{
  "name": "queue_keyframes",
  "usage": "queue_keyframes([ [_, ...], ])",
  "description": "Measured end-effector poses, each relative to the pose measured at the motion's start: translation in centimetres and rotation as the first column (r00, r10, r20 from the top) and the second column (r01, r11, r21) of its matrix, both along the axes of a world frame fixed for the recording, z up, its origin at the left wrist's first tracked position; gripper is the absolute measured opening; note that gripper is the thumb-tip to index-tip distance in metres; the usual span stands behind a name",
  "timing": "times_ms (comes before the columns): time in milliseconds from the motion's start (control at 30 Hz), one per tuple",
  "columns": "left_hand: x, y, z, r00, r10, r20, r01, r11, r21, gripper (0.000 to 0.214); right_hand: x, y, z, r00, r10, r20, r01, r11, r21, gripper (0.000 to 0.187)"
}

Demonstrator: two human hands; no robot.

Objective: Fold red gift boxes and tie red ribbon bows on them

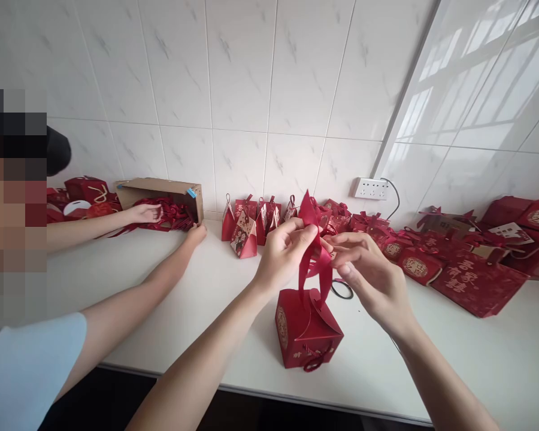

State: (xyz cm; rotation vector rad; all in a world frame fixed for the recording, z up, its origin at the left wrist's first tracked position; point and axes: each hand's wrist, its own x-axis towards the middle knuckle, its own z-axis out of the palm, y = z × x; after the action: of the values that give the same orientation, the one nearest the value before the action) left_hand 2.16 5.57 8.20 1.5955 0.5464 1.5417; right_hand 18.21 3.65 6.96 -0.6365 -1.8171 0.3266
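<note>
**Red ribbon (325, 276) pinched above a small red box (312, 344)**

From my seat, through the head camera, I have the left hand (284, 254) closed on the ribbon, thumb against bent fingers. The right hand (375, 278) is on the ribbon's other side, fingers half curled and tips right at it; I cannot tell whether they grip it. The ribbon's loose ends hang down in front of the box's folded top; I cannot tell if they touch it.

The box stands upright near the front edge of the white table (161, 311), a dark red cord (315, 363) looped on its front. A black ring (342, 289) lies just behind it. Further back I see small pointed boxes (244, 234), and off to the right, red gift bags (480, 284).

On my left, a co-worker's hands (147, 214) are at a cardboard carton (161, 184) of red ribbons (175, 216).
</note>
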Motion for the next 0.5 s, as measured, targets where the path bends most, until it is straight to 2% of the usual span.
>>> queue_keyframes([
  [67,0.1,-0.7,0.2,0.999,0.012,-0.037,-0.01,0.999,0.052,0.022,-0.1,0.2,0.1,0.99,0.073,-0.123,-0.088,0.988,-0.127,0.02],
  [133,0.1,-1.3,0.4,0.997,0.009,-0.071,-0.001,0.994,0.11,0.021,-0.1,0.2,0.2,0.969,0.153,-0.195,-0.198,0.951,-0.237,0.026],
  [233,0.1,-1.9,0.5,0.987,-0.008,-0.158,0.035,0.985,0.17,0.019,-0.2,0.0,0.5,0.965,0.194,-0.175,-0.244,0.911,-0.334,0.033],
  [300,0.1,-2.2,0.6,0.975,0.002,-0.223,0.047,0.975,0.217,0.017,-0.4,-0.3,0.7,0.982,0.144,-0.122,-0.178,0.925,-0.335,0.023],
  [367,0.1,-2.3,0.5,0.953,0.082,-0.29,0.015,0.948,0.317,0.015,-0.7,-0.5,0.7,0.998,0.035,-0.05,-0.047,0.96,-0.277,0.013],
  [433,0.0,-2.2,0.3,0.913,0.226,-0.339,-0.045,0.883,0.468,0.015,-1.0,-1.0,0.5,0.989,-0.141,0.034,0.144,0.98,-0.14,0.007],
  [500,0.0,-2.1,0.0,0.876,0.346,-0.337,-0.088,0.8,0.594,0.015,-0.9,-2.2,-0.3,0.941,-0.333,0.068,0.331,0.943,0.03,0.011],
])
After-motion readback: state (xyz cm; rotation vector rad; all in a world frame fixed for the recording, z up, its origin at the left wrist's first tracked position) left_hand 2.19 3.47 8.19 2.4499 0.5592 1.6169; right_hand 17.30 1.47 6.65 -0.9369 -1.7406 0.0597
